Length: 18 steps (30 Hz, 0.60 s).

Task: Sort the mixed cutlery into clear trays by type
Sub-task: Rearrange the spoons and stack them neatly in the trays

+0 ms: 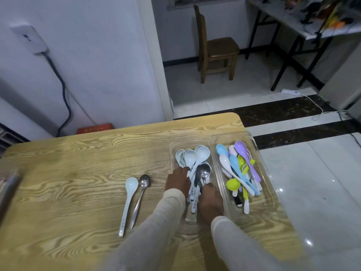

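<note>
Two clear trays stand side by side at the right of the wooden table. The left tray [172, 151] holds several white spoons [202, 153] and metal spoons [204, 171] mixed together. The right tray [271, 184] holds several coloured plastic spoons [237, 167]. My left hand [178, 182] reaches over the left tray's rim, its fingers lying on the white spoon handles. My right hand [211, 202] is inside the same tray, fingers curled down at a metal spoon's handle. On the bare table to the left, a white spoon [129, 194] and a metal spoon [141, 192] lie side by side.
The table's [68, 182] right edge runs close beside the right tray, with tiled floor beyond. A blurred object [8, 184] sits at the table's far left edge. A wooden chair [214, 47] and a folding table [304, 30] stand farther back in the room.
</note>
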### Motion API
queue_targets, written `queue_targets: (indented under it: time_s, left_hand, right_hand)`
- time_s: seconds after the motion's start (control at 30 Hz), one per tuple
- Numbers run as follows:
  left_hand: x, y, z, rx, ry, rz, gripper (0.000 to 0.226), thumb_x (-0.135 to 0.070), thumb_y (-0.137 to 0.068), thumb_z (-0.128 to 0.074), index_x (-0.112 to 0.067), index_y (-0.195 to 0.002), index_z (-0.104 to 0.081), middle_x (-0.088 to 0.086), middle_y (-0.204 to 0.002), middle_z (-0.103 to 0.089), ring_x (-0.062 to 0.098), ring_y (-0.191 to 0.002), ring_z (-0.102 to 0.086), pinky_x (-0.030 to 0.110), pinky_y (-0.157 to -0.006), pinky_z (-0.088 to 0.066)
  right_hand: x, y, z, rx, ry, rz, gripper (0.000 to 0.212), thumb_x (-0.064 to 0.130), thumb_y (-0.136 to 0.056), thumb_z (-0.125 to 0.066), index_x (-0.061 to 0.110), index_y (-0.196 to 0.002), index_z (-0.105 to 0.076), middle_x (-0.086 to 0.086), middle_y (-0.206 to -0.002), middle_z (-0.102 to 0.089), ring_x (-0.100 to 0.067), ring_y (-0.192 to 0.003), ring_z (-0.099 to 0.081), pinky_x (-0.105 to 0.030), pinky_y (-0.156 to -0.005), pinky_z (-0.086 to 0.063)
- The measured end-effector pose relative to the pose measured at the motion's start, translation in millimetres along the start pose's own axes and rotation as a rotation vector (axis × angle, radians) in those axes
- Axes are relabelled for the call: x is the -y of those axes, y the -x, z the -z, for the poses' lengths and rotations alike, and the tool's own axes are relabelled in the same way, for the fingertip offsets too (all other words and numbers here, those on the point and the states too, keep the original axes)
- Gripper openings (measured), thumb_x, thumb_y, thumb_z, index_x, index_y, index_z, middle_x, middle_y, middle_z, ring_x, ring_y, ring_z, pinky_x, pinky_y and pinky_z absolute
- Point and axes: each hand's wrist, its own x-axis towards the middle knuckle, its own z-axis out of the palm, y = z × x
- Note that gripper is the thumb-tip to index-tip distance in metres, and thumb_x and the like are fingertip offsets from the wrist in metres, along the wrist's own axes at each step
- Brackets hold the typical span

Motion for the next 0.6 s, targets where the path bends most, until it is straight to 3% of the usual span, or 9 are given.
queue_targets:
  time_s: [0.17, 0.3, 0.37, 0.47, 0.6]
  left_hand:
    - [-9, -6, -13, 0.034, 0.06, 0.058, 0.041, -0.017, -0.095, -0.041, -0.017, -0.136, -0.038, 0.007, -0.134, -0.044, 0.026, -0.124, -0.043, 0.035, -0.099, -0.034]
    - [-14, -16, -20, 0.033, 0.14, 0.141, 0.041, -0.011, -0.092, -0.044, -0.012, -0.133, -0.04, 0.012, -0.133, -0.043, 0.028, -0.124, -0.041, 0.035, -0.1, -0.035]
    - [-17, -19, -25, 0.049, 0.137, 0.168, 0.042, -0.013, -0.092, -0.047, -0.01, -0.133, -0.039, 0.013, -0.134, -0.04, 0.029, -0.125, -0.039, 0.036, -0.102, -0.035]
    - [-23, -25, -32, 0.05, 0.049, 0.193, 0.043, -0.02, -0.092, -0.052, -0.009, -0.131, -0.038, 0.013, -0.133, -0.039, 0.029, -0.125, -0.038, 0.036, -0.1, -0.035]
    - [-27, -33, -36, 0.09, -0.016, 0.256, 0.044, -0.025, -0.092, -0.052, -0.009, -0.131, -0.038, 0.012, -0.132, -0.043, 0.03, -0.124, -0.042, 0.037, -0.099, -0.037]
  right_hand:
    - [6, -15, 12, 0.023, 0.01, 0.057, 0.024, 0.017, -0.094, -0.047, 0.008, -0.116, -0.055, -0.011, -0.111, -0.063, -0.028, -0.104, -0.062, -0.031, -0.078, -0.047]
    - [7, -25, 28, -0.004, -0.13, 0.064, 0.032, 0.015, -0.096, -0.042, 0.007, -0.127, -0.038, -0.015, -0.11, -0.062, -0.034, -0.102, -0.06, -0.031, -0.07, -0.035]
    - [2, -30, 34, -0.027, -0.105, 0.088, 0.03, 0.011, -0.097, -0.038, 0.004, -0.126, -0.036, -0.017, -0.109, -0.063, -0.035, -0.1, -0.061, -0.031, -0.069, -0.036]
    - [-4, -38, 40, -0.021, -0.111, 0.094, 0.022, 0.018, -0.096, -0.044, 0.006, -0.114, -0.047, -0.016, -0.105, -0.065, -0.034, -0.099, -0.061, -0.036, -0.074, -0.045]
    - [-12, -41, 47, -0.004, -0.117, 0.079, 0.027, 0.033, -0.095, -0.048, 0.011, -0.107, -0.059, -0.011, -0.105, -0.066, -0.032, -0.101, -0.06, -0.034, -0.076, -0.045]
